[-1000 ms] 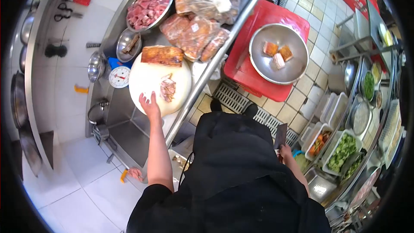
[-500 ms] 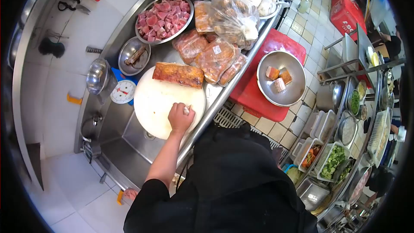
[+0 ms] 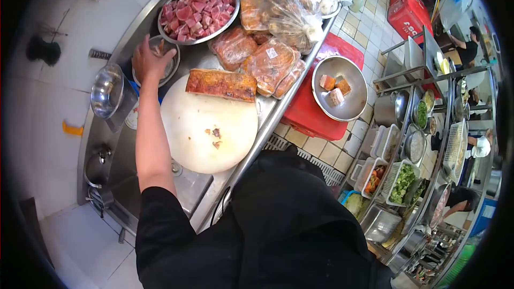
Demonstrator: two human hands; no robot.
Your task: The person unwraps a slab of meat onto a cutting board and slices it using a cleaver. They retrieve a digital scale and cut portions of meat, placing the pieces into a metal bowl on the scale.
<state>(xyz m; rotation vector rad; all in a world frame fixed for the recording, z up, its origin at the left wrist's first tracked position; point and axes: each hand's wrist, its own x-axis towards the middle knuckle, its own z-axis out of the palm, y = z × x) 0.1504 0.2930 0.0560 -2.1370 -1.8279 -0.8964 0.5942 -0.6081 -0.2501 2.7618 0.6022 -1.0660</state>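
Observation:
My left hand (image 3: 152,63) reaches over a small steel bowl (image 3: 172,73), thumb and fingers apart. A brown piece (image 3: 161,47) in this bowl shows between thumb and fingers; the hand covers the rest. Below is a round white cutting board (image 3: 201,152) with small brown scraps (image 3: 216,132) near its middle. A long slab of browned meat (image 3: 221,85) lies along the board's far edge. My right hand is out of view.
A large bowl of cubed raw meat (image 3: 199,13) and bagged meat (image 3: 272,64) stand beyond the board. A kitchen scale (image 3: 132,118) is at the left. To the right, a bowl (image 3: 350,108) with meat chunks rests on a red surface (image 3: 308,120).
My left hand has moved from the board, where it was closed, up and left to the small bowl, its fingers now apart. Brown scraps show on the board where it was.

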